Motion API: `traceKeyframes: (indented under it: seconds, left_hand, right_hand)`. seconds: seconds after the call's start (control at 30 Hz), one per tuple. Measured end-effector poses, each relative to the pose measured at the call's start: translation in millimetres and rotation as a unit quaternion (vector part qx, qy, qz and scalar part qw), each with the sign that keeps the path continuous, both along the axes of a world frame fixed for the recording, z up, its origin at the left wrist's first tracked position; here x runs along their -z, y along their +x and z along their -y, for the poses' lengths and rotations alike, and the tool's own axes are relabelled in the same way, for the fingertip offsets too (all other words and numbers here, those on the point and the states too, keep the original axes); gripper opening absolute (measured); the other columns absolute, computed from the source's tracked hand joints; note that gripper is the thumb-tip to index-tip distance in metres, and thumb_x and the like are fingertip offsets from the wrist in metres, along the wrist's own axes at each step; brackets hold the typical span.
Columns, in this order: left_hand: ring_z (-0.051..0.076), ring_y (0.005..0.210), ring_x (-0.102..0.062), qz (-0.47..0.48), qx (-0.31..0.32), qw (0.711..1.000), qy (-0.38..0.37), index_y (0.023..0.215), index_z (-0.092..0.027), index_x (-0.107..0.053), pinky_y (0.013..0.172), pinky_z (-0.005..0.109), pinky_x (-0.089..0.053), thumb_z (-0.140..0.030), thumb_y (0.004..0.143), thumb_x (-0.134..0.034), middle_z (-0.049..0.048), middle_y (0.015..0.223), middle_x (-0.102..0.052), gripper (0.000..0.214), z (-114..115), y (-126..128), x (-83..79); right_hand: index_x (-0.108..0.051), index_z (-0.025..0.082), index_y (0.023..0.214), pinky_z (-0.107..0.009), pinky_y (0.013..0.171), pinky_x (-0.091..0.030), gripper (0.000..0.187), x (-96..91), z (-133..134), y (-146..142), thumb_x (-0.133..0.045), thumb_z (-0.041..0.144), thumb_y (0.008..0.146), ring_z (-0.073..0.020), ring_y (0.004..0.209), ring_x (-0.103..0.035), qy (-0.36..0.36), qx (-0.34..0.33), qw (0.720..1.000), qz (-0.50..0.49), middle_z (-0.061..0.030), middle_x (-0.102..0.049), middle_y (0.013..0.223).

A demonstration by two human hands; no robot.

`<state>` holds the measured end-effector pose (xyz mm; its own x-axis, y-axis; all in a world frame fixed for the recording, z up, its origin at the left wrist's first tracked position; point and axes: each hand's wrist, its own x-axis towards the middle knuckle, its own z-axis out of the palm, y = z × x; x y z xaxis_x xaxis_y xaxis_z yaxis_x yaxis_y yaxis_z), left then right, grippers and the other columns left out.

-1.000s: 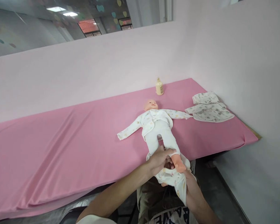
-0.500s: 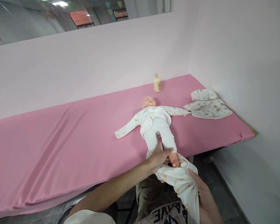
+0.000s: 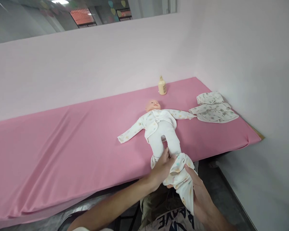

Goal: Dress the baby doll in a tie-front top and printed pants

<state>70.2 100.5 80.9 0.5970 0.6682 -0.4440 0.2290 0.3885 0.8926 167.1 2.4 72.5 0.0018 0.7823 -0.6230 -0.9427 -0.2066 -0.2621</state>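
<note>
A baby doll (image 3: 153, 105) lies on its back in a patterned white jacket (image 3: 149, 123) and plain white leggings (image 3: 156, 142), its legs reaching over the bed's near edge. My left hand (image 3: 162, 168) is closed around the doll's lower leg on the right side, its thumb by the edge of the patterned white trousers (image 3: 181, 176). Cloth of those trousers covers the foot of that leg. My right hand (image 3: 199, 189) grips the trousers from the right, thumb on top. The doll's other foot is mostly hidden behind the cloth and my left hand.
The bed has a pink cover (image 3: 98, 144) and stands against a white wall. A cream pump bottle (image 3: 162, 86) stands behind the doll's head. Folded patterned baby clothes (image 3: 214, 112) lie at the right, touching the jacket's sleeve tip.
My right hand has moved up and left, drawing the trousers over the doll's bare foot, which is now covered. My left hand stays at the leg.
</note>
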Motion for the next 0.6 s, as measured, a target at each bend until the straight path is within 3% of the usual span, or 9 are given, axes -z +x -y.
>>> traceKeyframes:
  seconds: [0.07,0.13,0.2,0.27,0.4,0.5,0.6]
  left_hand:
    - [0.028,0.141,-0.033,-0.014,0.063,0.997,0.052,0.151,-0.022,-0.023,0.111,0.041,-0.037,-0.047,0.09,-0.056,0.0141,0.156,-0.026,0.074,13,-14,1.1]
    - [0.031,0.144,-0.027,-0.075,0.127,0.978,0.149,0.153,-0.024,-0.017,0.111,0.045,-0.038,-0.045,0.087,-0.06,0.0128,0.161,-0.014,0.081,27,-25,5.5]
    - [0.032,0.143,-0.028,-0.146,0.16,0.934,0.284,0.149,-0.026,-0.028,0.11,0.049,-0.038,-0.039,0.087,-0.061,0.0115,0.158,-0.021,0.072,37,-30,11.5]
    - [0.03,0.135,-0.039,-0.2,0.165,0.877,0.406,0.139,-0.024,-0.042,0.106,0.048,-0.042,-0.032,0.089,-0.058,0.0118,0.146,-0.04,0.053,41,-29,17.3]
    - [0.028,0.112,-0.057,-0.236,0.2,0.755,0.578,0.125,-0.017,-0.05,0.088,0.042,-0.054,-0.02,0.094,-0.046,0.0137,0.12,-0.057,0.032,38,-23,22.8]
    - [0.028,0.102,-0.061,-0.233,0.254,0.676,0.651,0.124,-0.014,-0.051,0.078,0.039,-0.055,-0.014,0.093,-0.039,0.0152,0.111,-0.06,0.033,34,-23,21.9]
    - [0.026,0.092,-0.063,-0.231,0.289,0.646,0.668,0.123,-0.011,-0.051,0.071,0.037,-0.055,-0.009,0.088,-0.039,0.0153,0.104,-0.062,0.037,31,-26,22.3]
  right_hand:
    - [-0.071,0.017,0.103,-0.035,0.084,-0.053,0.041,-2.7,-1,-1,-0.08,0.042,0.07,-0.0243,0.09,-0.069,0.002,-0.001,1.0,-0.005,-0.0065,-0.075,0.089]
    - [-0.07,0.018,0.108,-0.037,0.085,-0.053,0.046,-3.4,-1,-3,-0.079,0.042,0.07,-0.0257,0.094,-0.069,-0.004,-0.001,1.0,-0.015,-0.0067,-0.075,0.091]
    - [-0.069,0.018,0.111,-0.037,0.085,-0.053,0.05,-2.4,-1,-4,-0.081,0.04,0.069,-0.0261,0.095,-0.069,-0.014,0.008,1.0,-0.019,-0.0067,-0.075,0.093]
    - [-0.069,0.017,0.111,-0.036,0.084,-0.054,0.05,-0.3,-1,-4,-0.082,0.038,0.068,-0.0253,0.095,-0.069,-0.015,0.018,1.0,-0.014,-0.0067,-0.075,0.094]
    - [-0.07,0.019,0.109,-0.032,0.083,-0.055,0.043,4.3,-2,-3,-0.08,0.038,0.071,-0.021,0.093,-0.069,0.018,0.022,1.0,0.002,-0.0048,-0.074,0.094]
    - [-0.071,0.023,0.104,-0.03,0.082,-0.056,0.036,6.5,-2,-2,-0.079,0.037,0.072,-0.0184,0.091,-0.068,0.037,0.034,0.999,0.015,-0.0026,-0.073,0.093]
    - [-0.072,0.026,0.1,-0.028,0.079,-0.056,0.032,8.5,-1,-1,-0.079,0.039,0.072,-0.0177,0.088,-0.068,0.05,0.044,0.997,0.044,-0.0015,-0.073,0.091]
